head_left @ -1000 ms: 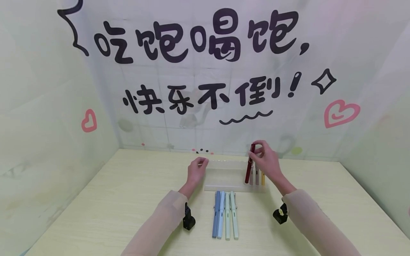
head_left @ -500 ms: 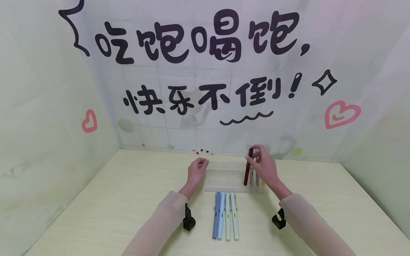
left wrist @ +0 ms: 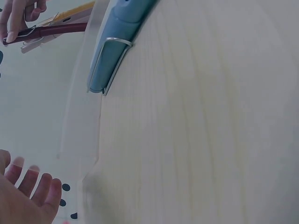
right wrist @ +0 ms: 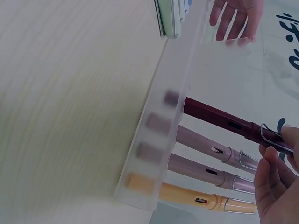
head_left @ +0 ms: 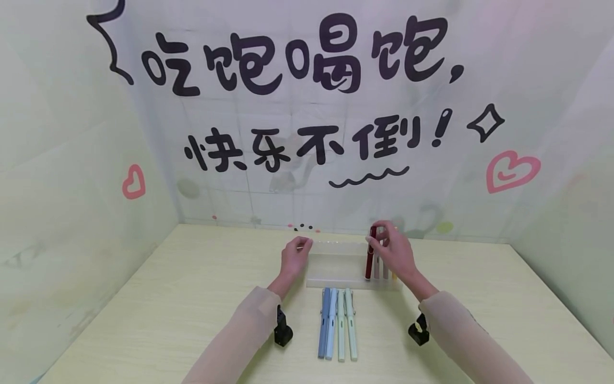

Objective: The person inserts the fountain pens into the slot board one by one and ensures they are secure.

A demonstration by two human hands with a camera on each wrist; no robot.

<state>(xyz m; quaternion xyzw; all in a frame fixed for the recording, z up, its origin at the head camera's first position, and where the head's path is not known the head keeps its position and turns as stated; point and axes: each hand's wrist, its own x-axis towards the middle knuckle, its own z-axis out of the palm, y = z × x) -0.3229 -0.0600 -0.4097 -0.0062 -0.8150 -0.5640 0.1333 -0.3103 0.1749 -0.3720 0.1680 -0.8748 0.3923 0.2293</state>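
Head: we see the right grip [head_left: 396, 252] pinching a dark-red pen [head_left: 369, 264] in the translucent rack [head_left: 336, 264]; the left grip [head_left: 293, 258], relaxed and unclenched, touches its edge. Left wrist: slim, smooth barrel [left wrist: 65, 29]. Right wrist: we note the silver wire clip [right wrist: 269, 139].

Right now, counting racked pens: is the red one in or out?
In: the lower end of the red pen shows through the frosted holder.

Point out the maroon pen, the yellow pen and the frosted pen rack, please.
Maroon pen [right wrist: 218, 118]: right wrist view, middle of barrel.
Yellow pen [right wrist: 187, 196]: right wrist view, its barrel.
Frosted pen rack [head_left: 336, 282]: head view, front strip.
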